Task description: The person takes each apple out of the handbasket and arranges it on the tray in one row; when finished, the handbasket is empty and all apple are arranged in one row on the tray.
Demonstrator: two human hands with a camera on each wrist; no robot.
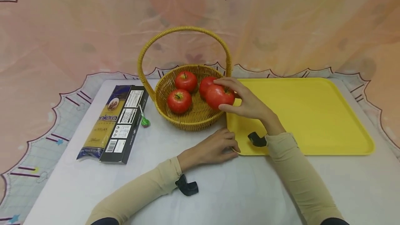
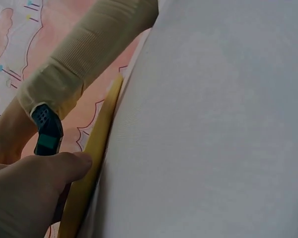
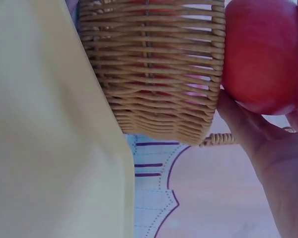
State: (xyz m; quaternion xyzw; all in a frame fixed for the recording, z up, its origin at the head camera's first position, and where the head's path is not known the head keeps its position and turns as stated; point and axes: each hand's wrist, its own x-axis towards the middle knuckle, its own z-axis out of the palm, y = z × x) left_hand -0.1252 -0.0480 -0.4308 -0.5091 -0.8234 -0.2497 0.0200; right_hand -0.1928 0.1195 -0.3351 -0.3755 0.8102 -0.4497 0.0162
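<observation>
My right hand grips a red apple over the right rim of the yellow wicker basket. In the right wrist view that apple is level with the basket's edge, thumb and fingers round it. Inside the basket lie more red apples: one at the back, one in front, and one at the right, partly hidden behind the held one. My left hand pinches the near left corner of the yellow tray; its thumb lies on the tray's rim in the left wrist view.
Left of the basket lie a blue and gold packet, a black box with white labels and a green lollipop. The basket's tall handle arches above it. A patterned cloth hangs behind the white table.
</observation>
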